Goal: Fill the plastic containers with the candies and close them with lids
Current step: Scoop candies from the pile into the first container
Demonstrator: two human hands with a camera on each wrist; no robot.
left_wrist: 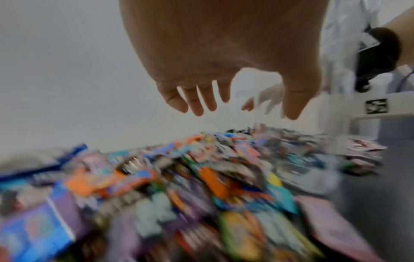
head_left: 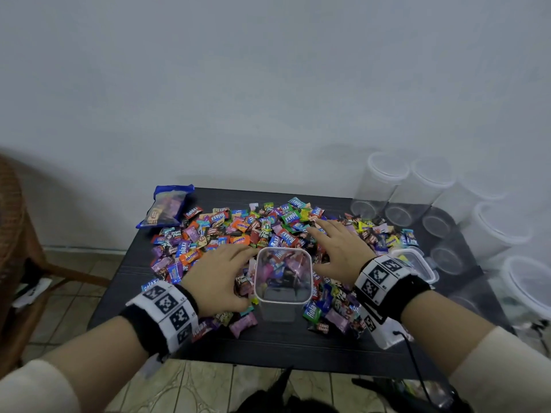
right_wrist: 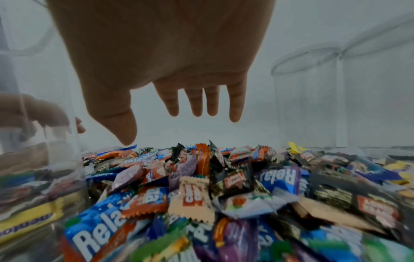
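A clear square plastic container (head_left: 282, 281) stands near the table's front, holding a few candies at its bottom. A wide heap of wrapped candies (head_left: 253, 234) covers the black table (head_left: 280, 338) around and behind it. My left hand (head_left: 219, 278) hovers open just left of the container, fingers spread over the candies (left_wrist: 201, 177), holding nothing. My right hand (head_left: 337, 248) is open to the container's right, fingers stretched over the heap (right_wrist: 224, 177). The container's wall (right_wrist: 44, 141) shows at the left of the right wrist view.
Several empty clear round containers (head_left: 417, 198) lie stacked at the table's back right. A clear lid (head_left: 417, 260) rests behind my right wrist. A blue candy bag (head_left: 167, 207) lies at the back left. A wicker chair (head_left: 18, 248) stands on the left.
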